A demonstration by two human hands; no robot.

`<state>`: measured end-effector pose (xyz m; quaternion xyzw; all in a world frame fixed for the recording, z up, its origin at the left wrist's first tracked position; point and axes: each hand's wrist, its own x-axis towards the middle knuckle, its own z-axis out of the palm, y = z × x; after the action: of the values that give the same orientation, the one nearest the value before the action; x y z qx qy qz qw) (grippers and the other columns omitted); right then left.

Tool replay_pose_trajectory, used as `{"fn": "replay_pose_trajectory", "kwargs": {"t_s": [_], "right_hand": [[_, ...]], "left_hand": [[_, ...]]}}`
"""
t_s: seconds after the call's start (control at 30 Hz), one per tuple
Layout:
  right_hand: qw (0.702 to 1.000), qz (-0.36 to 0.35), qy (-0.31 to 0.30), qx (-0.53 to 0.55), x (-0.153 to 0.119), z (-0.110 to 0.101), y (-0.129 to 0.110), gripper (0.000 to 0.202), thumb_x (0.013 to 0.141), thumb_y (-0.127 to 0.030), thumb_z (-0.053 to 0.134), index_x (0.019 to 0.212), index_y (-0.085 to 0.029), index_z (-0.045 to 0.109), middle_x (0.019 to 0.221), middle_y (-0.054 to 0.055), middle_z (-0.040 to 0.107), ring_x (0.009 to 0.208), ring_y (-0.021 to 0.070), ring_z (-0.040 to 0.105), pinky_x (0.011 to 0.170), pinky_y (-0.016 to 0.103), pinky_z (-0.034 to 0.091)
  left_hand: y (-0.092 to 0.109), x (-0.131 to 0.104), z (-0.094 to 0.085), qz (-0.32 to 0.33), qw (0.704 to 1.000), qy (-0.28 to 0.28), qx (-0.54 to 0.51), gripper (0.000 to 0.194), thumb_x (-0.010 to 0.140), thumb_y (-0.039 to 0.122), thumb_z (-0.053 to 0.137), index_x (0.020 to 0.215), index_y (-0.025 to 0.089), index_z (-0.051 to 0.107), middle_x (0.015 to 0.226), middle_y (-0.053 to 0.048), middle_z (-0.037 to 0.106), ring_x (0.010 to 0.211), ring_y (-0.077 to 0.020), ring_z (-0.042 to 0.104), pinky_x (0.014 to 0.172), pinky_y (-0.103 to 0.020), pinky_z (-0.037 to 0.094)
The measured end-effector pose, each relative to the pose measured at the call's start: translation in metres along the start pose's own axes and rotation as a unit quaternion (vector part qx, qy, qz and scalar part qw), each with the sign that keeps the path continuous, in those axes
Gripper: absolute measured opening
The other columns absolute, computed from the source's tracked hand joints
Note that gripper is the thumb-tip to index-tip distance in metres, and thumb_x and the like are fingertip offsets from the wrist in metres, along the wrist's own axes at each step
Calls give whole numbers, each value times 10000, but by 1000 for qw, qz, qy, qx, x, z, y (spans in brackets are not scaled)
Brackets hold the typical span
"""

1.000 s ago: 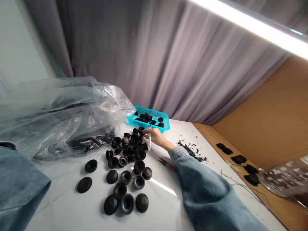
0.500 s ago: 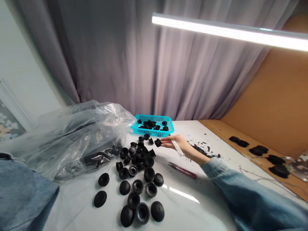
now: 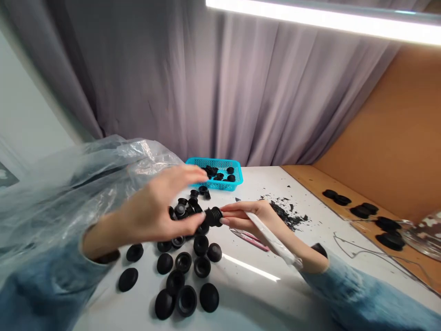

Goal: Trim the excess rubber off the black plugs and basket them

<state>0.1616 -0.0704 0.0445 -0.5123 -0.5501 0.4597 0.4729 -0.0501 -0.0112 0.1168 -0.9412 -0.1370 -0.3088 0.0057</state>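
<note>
My right hand [image 3: 257, 215] pinches a black ribbed plug [image 3: 216, 216] between thumb and fingertips. A white wrapped strip [image 3: 272, 236] also lies against this hand, running back toward the wrist. My left hand [image 3: 160, 204], smeared by motion, is spread with thumb and fingers well apart. Its thumb tip comes right up to the plug; whether they touch I cannot tell. Below and behind the left hand are several loose black plugs [image 3: 188, 301], some cap-up and some hollow side up. Pink-handled snips [image 3: 257, 241] lie under the right hand.
A blue mesh basket [image 3: 237, 183] with black plugs stands at the back. Black scraps [image 3: 287, 214] are scattered to the right. Several dark discs [image 3: 389, 240] sit on the brown ledge [image 3: 303, 172]. Clear plastic sheeting [image 3: 96, 170] fills the left, and a lamp [image 3: 327, 18] hangs above.
My left hand has come into view from the left, up to the plug. The right hand has drawn the plug slightly nearer. The whole view has shifted a little.
</note>
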Motion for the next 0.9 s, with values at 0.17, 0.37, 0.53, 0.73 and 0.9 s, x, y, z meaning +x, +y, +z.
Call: {"fn": "replay_pose_trajectory", "kwargs": {"t_s": [0.17, 0.37, 0.53, 0.73, 0.9], "right_hand": [[999, 39, 12, 4, -6, 2, -12, 385, 636, -435, 754, 875, -134, 727, 708, 50, 698, 710, 195, 632, 665, 301, 506], [997, 69, 31, 30, -10, -2, -27, 387, 648, -393, 755, 939, -142, 704, 731, 52, 707, 733, 193, 631, 630, 278, 483], [997, 64, 24, 22, -7, -4, -22, 384, 633, -345, 768, 955, -149, 694, 681, 24, 706, 721, 193, 651, 596, 254, 486], [997, 52, 15, 51, -3, -8, -5, 281, 705, -276, 712, 969, -179, 711, 660, 20, 697, 606, 145, 605, 465, 216, 423], [978, 96, -31, 183, 2, -11, 0, 198, 690, -229, 725, 876, -160, 731, 685, 22, 695, 652, 120, 632, 552, 195, 470]], "left_hand": [[-6, -13, 50, 59, 995, -83, -22, 351, 821, 189, 577, 1160, 151, 493, 1114, -103, 589, 1024, -215, 584, 874, -360, 521], [-8, -18, 72, -7, 993, 4, -120, 326, 820, 164, 606, 1132, 160, 510, 1050, -77, 632, 985, -172, 613, 872, -295, 535], [-10, -22, 80, -71, 976, 37, -202, 300, 779, 172, 654, 1066, 153, 566, 1030, -68, 648, 929, -163, 639, 832, -286, 572], [-3, -20, 84, -232, 853, 3, -468, 276, 721, 138, 694, 975, 141, 587, 1010, -71, 669, 952, -192, 665, 916, -330, 555], [-1, -17, 85, -329, 748, -28, -576, 278, 701, 125, 696, 952, 131, 578, 916, -69, 705, 898, -207, 685, 773, -298, 589]]}}
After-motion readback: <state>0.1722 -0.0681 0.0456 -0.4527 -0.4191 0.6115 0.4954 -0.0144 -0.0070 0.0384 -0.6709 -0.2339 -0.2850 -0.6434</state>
